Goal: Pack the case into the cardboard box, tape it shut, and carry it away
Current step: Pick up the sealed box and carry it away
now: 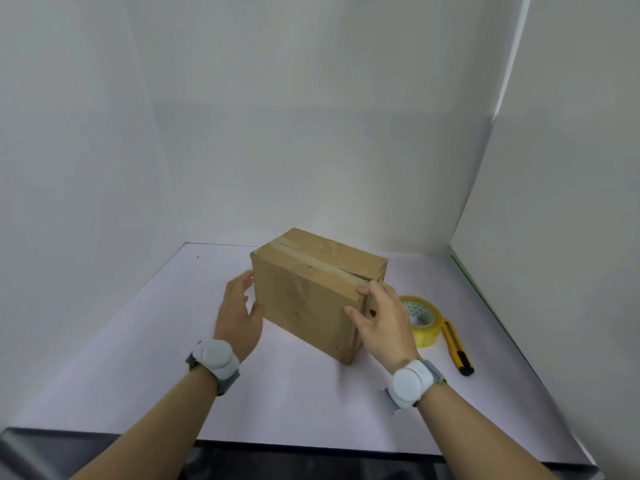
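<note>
The left hand [239, 317] is open, its fingers straight beside the left end of the box [311, 292]. The closed box stands in the middle of the table [138, 341]. The right hand [381, 320] holds its right end, fingers bent over the edge. Just right lie a tape roll [424, 322] and a knife [457, 348].
</note>
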Motion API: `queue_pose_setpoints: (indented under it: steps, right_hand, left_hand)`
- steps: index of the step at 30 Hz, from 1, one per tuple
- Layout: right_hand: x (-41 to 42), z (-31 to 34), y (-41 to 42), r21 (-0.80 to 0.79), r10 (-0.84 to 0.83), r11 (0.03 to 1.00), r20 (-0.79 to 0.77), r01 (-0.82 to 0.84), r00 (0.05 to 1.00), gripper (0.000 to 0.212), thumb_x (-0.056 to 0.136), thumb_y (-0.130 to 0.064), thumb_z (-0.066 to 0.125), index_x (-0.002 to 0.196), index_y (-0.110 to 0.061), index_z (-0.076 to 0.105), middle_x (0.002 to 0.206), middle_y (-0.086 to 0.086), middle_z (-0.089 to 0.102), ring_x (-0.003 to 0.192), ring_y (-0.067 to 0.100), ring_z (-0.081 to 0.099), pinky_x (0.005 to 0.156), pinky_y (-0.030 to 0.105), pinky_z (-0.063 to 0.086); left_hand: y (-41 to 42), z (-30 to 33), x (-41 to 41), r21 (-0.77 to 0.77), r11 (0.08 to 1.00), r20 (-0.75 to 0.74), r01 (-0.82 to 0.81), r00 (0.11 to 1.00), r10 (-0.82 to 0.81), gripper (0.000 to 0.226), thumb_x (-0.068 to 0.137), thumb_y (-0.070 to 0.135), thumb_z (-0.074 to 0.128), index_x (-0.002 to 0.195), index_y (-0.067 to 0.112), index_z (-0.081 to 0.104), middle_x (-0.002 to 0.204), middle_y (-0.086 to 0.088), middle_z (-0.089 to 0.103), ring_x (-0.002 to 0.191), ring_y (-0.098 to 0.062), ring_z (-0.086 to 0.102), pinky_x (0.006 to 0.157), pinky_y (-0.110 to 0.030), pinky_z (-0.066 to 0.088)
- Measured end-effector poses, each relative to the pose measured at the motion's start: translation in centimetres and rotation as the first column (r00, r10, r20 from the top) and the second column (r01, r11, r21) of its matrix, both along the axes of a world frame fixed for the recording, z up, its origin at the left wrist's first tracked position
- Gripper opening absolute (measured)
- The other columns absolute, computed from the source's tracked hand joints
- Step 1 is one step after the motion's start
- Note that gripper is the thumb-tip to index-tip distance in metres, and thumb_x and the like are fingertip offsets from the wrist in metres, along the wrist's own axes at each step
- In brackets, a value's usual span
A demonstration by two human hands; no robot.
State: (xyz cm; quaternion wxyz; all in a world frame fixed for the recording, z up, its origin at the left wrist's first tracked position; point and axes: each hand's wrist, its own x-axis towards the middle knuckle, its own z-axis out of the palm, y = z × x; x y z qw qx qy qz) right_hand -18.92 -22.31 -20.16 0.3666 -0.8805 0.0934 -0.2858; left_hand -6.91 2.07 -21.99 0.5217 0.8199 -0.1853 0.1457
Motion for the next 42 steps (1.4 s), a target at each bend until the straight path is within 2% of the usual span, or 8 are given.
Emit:
queue_pose_setpoints:
  steps: [4, 11, 16, 20, 25, 28, 37, 42]
  right_hand:
    - [-0.1, -0.2, -1.1, 0.047, 0.056, 0.997, 0.001, -0.056, 0.998, 0.025, 0.094, -0.024, 0.076, 0.114, -0.019, 0.062, 0.117, -0.012, 0.066, 0.108, 0.015, 0.063, 0.092, 0.039, 0.056]
    - [0.5, -1.3, -2.5, 0.24, 0.055, 0.969, 0.027, -0.06, 0.998, 0.034, 0.1, -0.007, 0.066, 0.124, -0.029, 0.058, 0.119, -0.029, 0.062, 0.107, -0.014, 0.063, 0.089, 0.018, 0.058]
    - [0.8, -4.3, -2.8, 0.533, 0.002, 0.845, -0.098, 0.051, 0.995, 0.078, 0.097, -0.007, 0.072, 0.16, -0.023, 0.031, 0.126, 0.01, 0.067, 0.111, 0.02, 0.07, 0.1, 0.05, 0.056]
    - [0.5, -6.6, -2.5, 0.586, 0.042, 0.807, -0.172, 0.068, 0.984, 0.06, 0.093, -0.004, 0.075, 0.145, -0.019, 0.048, 0.131, 0.017, 0.066, 0.114, 0.029, 0.067, 0.098, 0.046, 0.056]
    - [0.3, -6.0, -1.8, 0.654, 0.175, 0.755, -0.138, -0.043, 0.975, 0.065, 0.091, -0.008, 0.078, 0.143, -0.034, 0.049, 0.123, 0.003, 0.069, 0.11, 0.015, 0.067, 0.086, 0.024, 0.055]
    - [0.3, -5.3, -1.5, 0.679, 0.178, 0.732, -0.112, -0.055, 0.978, 0.063, 0.092, -0.011, 0.077, 0.141, -0.042, 0.051, 0.12, -0.002, 0.071, 0.104, 0.006, 0.067, 0.075, 0.015, 0.052]
    - [0.0, -4.2, -0.6, 0.704, 0.18, 0.703, -0.031, -0.106, 0.983, 0.061, 0.088, -0.016, 0.072, 0.128, -0.06, 0.057, 0.11, -0.009, 0.076, 0.114, 0.023, 0.067, 0.1, 0.041, 0.057]
    - [-0.5, -3.0, -0.6, 0.689, 0.171, 0.711, 0.02, -0.137, 0.985, 0.065, 0.089, -0.015, 0.07, 0.133, -0.06, 0.055, 0.118, -0.005, 0.072, 0.113, 0.021, 0.068, 0.096, 0.04, 0.06]
  left_hand:
    - [2.2, -0.5, 1.4, -0.045, 0.998, -0.197, -0.036, 0.98, 0.026, 0.066, 0.101, 0.008, 0.057, 0.159, 0.018, 0.028, 0.162, 0.0, 0.035, 0.145, -0.019, 0.041, 0.114, -0.033, 0.038]
    - [2.4, -1.6, 0.9, -0.039, 0.999, -0.26, 0.033, 0.965, -0.042, 0.062, 0.098, 0.005, 0.059, 0.154, 0.02, 0.038, 0.152, 0.004, 0.049, 0.14, -0.017, 0.046, 0.115, -0.041, 0.039]
    - [2.0, -2.7, -0.1, -0.114, 0.993, -0.34, 0.01, 0.939, -0.049, 0.053, 0.097, 0.0, 0.06, 0.145, 0.017, 0.046, 0.139, 0.004, 0.053, 0.136, -0.022, 0.05, 0.112, -0.045, 0.043]
    - [2.1, -3.3, -0.4, -0.137, 0.989, -0.457, 0.055, 0.882, -0.113, 0.061, 0.096, -0.006, 0.061, 0.15, 0.014, 0.04, 0.144, -0.01, 0.051, 0.137, -0.031, 0.049, 0.102, -0.037, 0.045]
    - [2.1, -2.6, -1.2, -0.195, 0.975, -0.487, 0.103, 0.853, -0.188, 0.077, 0.095, -0.01, 0.06, 0.156, 0.023, 0.028, 0.141, -0.012, 0.048, 0.127, -0.029, 0.052, 0.092, -0.035, 0.05]
    - [2.0, -2.2, -1.6, -0.195, 0.974, -0.453, 0.113, 0.871, -0.192, 0.076, 0.096, -0.003, 0.064, 0.157, 0.025, 0.028, 0.141, -0.01, 0.048, 0.129, -0.029, 0.052, 0.099, -0.038, 0.05]
    - [2.4, -1.5, -2.7, -0.271, 0.958, -0.424, 0.091, 0.883, -0.204, 0.081, 0.091, -0.003, 0.064, 0.153, 0.038, 0.032, 0.144, -0.004, 0.045, 0.13, -0.031, 0.051, 0.107, -0.057, 0.048]
    - [2.8, -0.5, -3.0, -0.296, 0.95, -0.396, 0.102, 0.891, -0.22, 0.077, 0.094, 0.003, 0.065, 0.151, 0.042, 0.032, 0.143, 0.0, 0.046, 0.131, -0.029, 0.051, 0.104, -0.054, 0.051]
